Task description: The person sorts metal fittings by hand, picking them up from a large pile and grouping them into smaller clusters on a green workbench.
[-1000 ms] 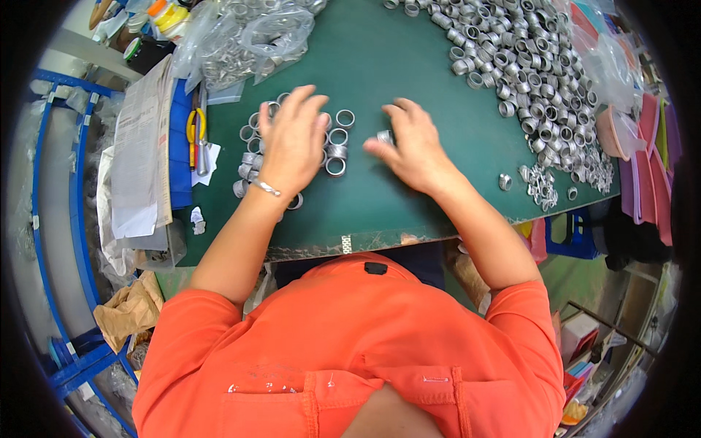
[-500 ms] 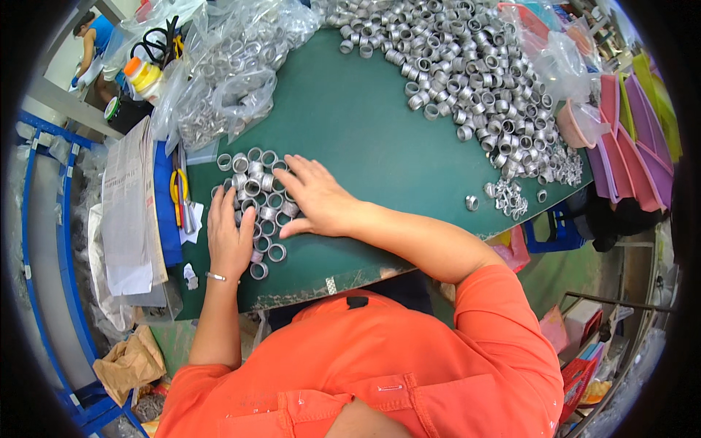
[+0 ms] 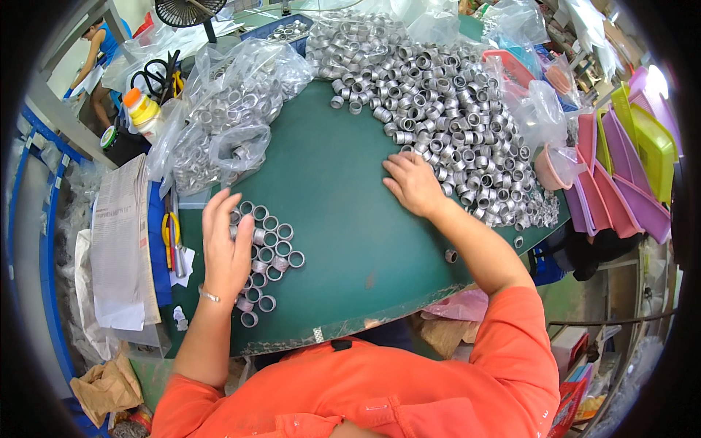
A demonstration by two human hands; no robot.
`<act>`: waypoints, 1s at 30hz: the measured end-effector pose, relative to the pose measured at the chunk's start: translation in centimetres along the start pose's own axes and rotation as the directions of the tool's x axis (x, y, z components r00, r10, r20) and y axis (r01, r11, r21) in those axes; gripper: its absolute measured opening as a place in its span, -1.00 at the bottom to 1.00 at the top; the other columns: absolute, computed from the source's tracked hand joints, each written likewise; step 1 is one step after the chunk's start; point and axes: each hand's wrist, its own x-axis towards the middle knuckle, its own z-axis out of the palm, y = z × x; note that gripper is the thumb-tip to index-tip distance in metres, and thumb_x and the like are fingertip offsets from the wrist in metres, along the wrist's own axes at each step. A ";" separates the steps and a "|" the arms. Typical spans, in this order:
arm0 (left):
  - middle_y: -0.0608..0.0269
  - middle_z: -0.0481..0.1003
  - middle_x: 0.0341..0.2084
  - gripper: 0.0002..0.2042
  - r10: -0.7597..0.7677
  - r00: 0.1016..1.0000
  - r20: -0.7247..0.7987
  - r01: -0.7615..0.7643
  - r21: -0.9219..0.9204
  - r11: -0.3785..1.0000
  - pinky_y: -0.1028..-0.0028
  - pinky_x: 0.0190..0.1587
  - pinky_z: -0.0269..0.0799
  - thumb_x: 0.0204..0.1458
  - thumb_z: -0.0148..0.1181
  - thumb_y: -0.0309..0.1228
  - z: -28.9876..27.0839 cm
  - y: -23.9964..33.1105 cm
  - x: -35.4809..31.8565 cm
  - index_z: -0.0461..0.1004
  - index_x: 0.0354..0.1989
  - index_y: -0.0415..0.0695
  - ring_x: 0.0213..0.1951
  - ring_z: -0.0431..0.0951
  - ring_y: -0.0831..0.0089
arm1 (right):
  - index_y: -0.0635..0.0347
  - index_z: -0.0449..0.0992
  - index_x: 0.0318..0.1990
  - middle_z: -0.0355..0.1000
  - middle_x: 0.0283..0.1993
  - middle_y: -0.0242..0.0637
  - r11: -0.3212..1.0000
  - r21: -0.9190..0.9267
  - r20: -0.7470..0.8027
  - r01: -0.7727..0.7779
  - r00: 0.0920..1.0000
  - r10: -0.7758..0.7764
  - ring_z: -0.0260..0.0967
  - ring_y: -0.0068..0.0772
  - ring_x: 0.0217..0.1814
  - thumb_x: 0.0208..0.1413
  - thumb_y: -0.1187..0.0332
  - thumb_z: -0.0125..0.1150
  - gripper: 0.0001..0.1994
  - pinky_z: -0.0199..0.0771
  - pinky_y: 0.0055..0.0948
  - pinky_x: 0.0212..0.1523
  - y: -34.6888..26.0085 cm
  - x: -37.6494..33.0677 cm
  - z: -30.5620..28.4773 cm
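Left hand (image 3: 225, 248): lies flat, fingers spread and gripping nothing, on the near-left cluster of metal rings (image 3: 272, 252) set out on the green mat (image 3: 328, 182).
Right hand (image 3: 413, 184): reaches to the near edge of the big ring heap (image 3: 445, 124) at far right, fingers apart and resting on the loose rings; whether any ring is pinched under the fingertips cannot be told.
Ring cluster: short silver cylinders, most standing on end with their open bores facing up, so each axis runs upright from the mat; packed touching in rough rows.
Heap: rings tumbled every way, many lying on their sides.
Doing it well, as it looks from here: draw a few rings at a time, stand each on end against its neighbours, and keep the flat palm steadying the rows.
Around: clear bags of rings (image 3: 219, 124) at far left, scissors (image 3: 157, 73), pink and purple trays (image 3: 621, 182) at right.
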 end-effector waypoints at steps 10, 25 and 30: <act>-0.18 0.24 0.12 -0.41 -0.090 0.976 0.198 0.143 -0.276 0.950 0.26 0.22 0.17 0.10 0.10 -0.11 18.8 -1.5 16.5 0.19 0.16 -0.32 0.18 0.26 0.04 | 0.24 0.42 -0.11 0.36 -0.07 -0.13 0.993 -0.119 -0.301 -0.022 0.953 -0.015 0.31 -0.05 -0.03 0.00 0.42 0.15 -0.74 0.30 -0.14 -0.04 3.9 7.7 -0.8; -0.12 0.23 0.17 -0.39 -0.139 0.967 0.213 0.181 -0.194 0.964 0.29 0.23 0.17 0.03 0.14 -0.10 29.0 -4.8 27.2 0.25 0.20 -0.21 0.20 0.26 0.06 | 0.18 0.46 -0.41 0.41 -0.20 -0.21 0.973 -0.049 -0.447 -0.223 0.876 0.179 0.35 -0.13 -0.12 -0.05 0.38 0.28 -0.88 0.33 -0.25 -0.12 10.2 11.0 -1.6; -0.04 0.32 0.03 -0.47 -0.072 0.985 0.160 0.112 -0.260 0.959 0.27 0.16 0.24 0.01 0.19 -0.16 29.1 -3.2 25.0 0.31 0.09 -0.23 0.10 0.33 0.10 | 0.27 0.46 -0.47 0.50 -0.39 -0.17 0.406 0.876 -0.239 -0.262 0.495 0.835 0.48 -0.28 -0.37 -0.05 0.38 0.27 -0.85 0.47 -0.28 -0.25 12.0 10.8 -6.5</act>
